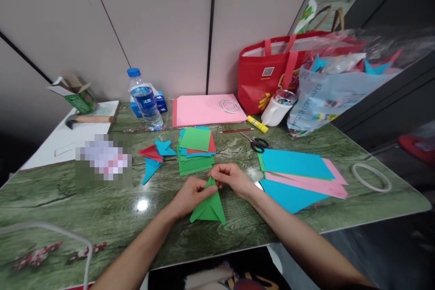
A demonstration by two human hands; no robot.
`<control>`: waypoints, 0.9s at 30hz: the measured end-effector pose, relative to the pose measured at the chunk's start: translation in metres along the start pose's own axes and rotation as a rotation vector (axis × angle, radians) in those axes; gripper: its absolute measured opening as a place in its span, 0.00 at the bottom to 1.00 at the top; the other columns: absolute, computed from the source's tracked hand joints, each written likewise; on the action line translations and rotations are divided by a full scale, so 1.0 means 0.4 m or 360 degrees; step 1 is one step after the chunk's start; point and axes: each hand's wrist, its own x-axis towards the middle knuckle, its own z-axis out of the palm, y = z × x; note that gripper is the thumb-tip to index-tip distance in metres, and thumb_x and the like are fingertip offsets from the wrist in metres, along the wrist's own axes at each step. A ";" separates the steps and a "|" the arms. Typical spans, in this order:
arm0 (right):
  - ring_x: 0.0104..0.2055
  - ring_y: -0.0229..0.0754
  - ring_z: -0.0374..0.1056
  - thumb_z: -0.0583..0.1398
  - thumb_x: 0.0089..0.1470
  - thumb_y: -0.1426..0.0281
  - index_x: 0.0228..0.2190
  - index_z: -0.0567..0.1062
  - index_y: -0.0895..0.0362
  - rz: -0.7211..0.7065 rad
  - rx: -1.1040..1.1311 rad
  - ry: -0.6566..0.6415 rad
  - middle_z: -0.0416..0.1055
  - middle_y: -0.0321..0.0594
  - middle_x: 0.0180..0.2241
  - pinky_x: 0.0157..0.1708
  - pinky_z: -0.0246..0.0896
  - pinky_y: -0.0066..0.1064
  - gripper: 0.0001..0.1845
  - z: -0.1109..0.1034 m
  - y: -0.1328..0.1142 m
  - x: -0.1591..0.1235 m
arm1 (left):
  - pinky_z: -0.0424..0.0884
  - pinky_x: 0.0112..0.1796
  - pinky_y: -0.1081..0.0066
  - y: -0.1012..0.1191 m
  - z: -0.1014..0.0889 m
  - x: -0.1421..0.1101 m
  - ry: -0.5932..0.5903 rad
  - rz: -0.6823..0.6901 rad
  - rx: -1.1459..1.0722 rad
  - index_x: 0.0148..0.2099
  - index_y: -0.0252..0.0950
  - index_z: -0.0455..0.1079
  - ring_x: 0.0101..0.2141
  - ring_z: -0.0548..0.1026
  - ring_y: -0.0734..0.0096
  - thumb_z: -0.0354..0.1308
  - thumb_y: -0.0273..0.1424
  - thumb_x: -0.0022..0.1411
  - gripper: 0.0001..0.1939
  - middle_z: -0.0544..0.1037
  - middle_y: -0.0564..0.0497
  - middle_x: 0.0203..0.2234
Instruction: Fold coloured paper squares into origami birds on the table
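A folded green paper piece [210, 207], pointed like a triangle, lies on the green wood-pattern table [102, 217] in front of me. My left hand [190, 195] is closed on its left upper edge. My right hand [233, 179] pinches its top tip with the fingers pressed together. Just beyond my hands sits a stack of green, red and blue paper squares [196, 152]. To its left lie finished red and blue folded pieces [154, 156].
Blue and pink sheets [299, 176] lie to the right, with a tape ring [371, 176] beyond. Scissors [256, 143], a red pencil [236, 131], a glue stick [257, 123], pink paper [207, 109], a water bottle [145, 99], a red bag [272, 72] and a plastic bag [326, 95] stand at the back.
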 end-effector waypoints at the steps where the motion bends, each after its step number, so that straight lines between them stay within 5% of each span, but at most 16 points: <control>1: 0.19 0.30 0.57 0.64 0.41 0.54 0.23 0.72 0.61 -0.0027 -0.0059 -0.0016 0.64 0.31 0.18 0.21 0.52 0.24 0.21 0.001 -0.002 -0.001 | 0.43 0.19 0.76 0.000 0.001 0.000 0.0001 0.0000 0.0009 0.16 0.34 0.53 0.18 0.48 0.81 0.53 0.48 0.52 0.26 0.50 0.58 0.14; 7: 0.21 0.31 0.54 0.62 0.43 0.52 0.19 0.67 0.58 -0.0174 -0.0076 0.0071 0.59 0.30 0.18 0.21 0.49 0.24 0.22 0.016 -0.002 -0.005 | 0.44 0.18 0.77 -0.006 0.006 0.005 0.0064 -0.0035 -0.0066 0.16 0.34 0.54 0.17 0.49 0.82 0.55 0.48 0.51 0.26 0.51 0.58 0.13; 16: 0.21 0.31 0.54 0.67 0.35 0.56 0.21 0.68 0.59 -0.0007 0.0110 0.0043 0.62 0.29 0.19 0.22 0.48 0.24 0.21 0.016 -0.001 -0.001 | 0.43 0.18 0.77 -0.014 0.013 0.009 0.0182 -0.0001 -0.0084 0.16 0.35 0.51 0.18 0.47 0.82 0.54 0.50 0.50 0.27 0.48 0.58 0.14; 27: 0.20 0.33 0.54 0.59 0.45 0.51 0.18 0.64 0.57 -0.0129 -0.0223 0.0273 0.59 0.30 0.16 0.21 0.47 0.25 0.22 0.024 0.015 0.002 | 0.44 0.19 0.77 -0.026 0.027 0.014 0.0098 -0.0098 -0.0185 0.16 0.34 0.54 0.18 0.49 0.82 0.56 0.51 0.49 0.27 0.51 0.58 0.13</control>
